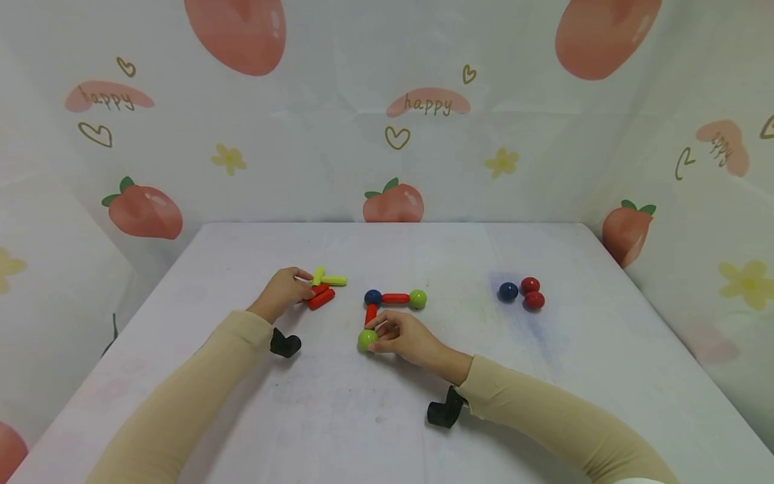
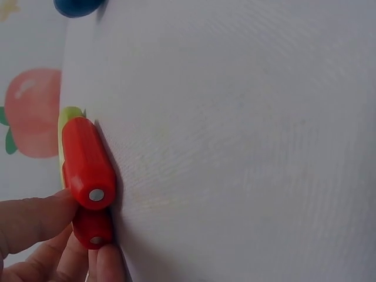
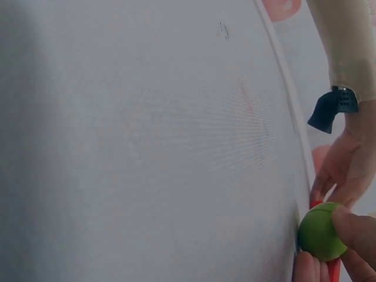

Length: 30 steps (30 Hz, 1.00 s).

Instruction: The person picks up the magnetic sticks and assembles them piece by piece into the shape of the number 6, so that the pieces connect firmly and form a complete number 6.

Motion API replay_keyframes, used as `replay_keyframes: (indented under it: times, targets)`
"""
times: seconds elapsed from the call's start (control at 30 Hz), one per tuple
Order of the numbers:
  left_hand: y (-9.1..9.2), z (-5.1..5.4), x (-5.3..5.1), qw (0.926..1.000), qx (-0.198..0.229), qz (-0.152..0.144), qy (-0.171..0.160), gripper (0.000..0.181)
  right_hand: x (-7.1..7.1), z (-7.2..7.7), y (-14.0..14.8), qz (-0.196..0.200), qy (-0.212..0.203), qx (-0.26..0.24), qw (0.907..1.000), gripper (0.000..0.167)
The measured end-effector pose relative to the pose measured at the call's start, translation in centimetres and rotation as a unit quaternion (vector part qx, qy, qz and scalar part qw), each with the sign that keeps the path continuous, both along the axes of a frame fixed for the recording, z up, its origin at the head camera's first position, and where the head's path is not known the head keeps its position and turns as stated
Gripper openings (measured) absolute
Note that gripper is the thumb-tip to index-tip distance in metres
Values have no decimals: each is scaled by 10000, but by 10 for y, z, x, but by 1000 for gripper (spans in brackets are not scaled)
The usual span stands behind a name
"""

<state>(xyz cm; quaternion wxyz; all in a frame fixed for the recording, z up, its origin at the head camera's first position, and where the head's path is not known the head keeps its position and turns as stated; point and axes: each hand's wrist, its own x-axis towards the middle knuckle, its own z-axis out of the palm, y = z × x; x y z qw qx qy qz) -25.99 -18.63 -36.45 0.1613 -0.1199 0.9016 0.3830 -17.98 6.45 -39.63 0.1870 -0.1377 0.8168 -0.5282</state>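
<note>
My left hand (image 1: 284, 292) is at the loose rods on the left of the table. Its thumb and fingers pinch the farther of two red rods (image 2: 93, 228). The nearer red rod (image 2: 88, 161), with a silver disc in its end, lies alongside. Two yellow-green rods (image 1: 334, 281) lie just beyond. My right hand (image 1: 411, 339) pinches a green ball (image 1: 367, 339) between thumb and fingers. A red rod (image 1: 371, 314) runs from that ball to a blue ball (image 1: 373, 298). From there another red rod (image 1: 396, 298) reaches a second green ball (image 1: 418, 299), forming an L.
On the right of the white table (image 1: 375, 430) sit a loose blue ball (image 1: 508, 291) and two red balls (image 1: 534, 300). Black wrist mounts (image 1: 445, 408) hang under both forearms. A fruit-printed cloth (image 1: 338, 154) stands behind the table.
</note>
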Motion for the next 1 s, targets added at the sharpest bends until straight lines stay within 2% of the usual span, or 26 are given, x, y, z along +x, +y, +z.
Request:
replay_keyframes:
  times: [0.2, 0.47, 0.8, 1.0]
  targets:
    - [-5, 3, 3, 9999, -52, -155, 1, 42, 1, 1, 0, 29, -30, 0, 10000, 31]
    - [-12, 9, 5, 9981, -117, -600, 79, 39, 1, 2, 1, 49, 9, -68, 10000, 31]
    - [-19, 12, 5, 9919, -745, -1027, 21, 37, -1, -1, 0, 49, 54, -46, 10000, 32]
    - [-21, 13, 6, 9877, -863, -1294, -142, 38, -1, -1, 0, 51, 48, -67, 10000, 31]
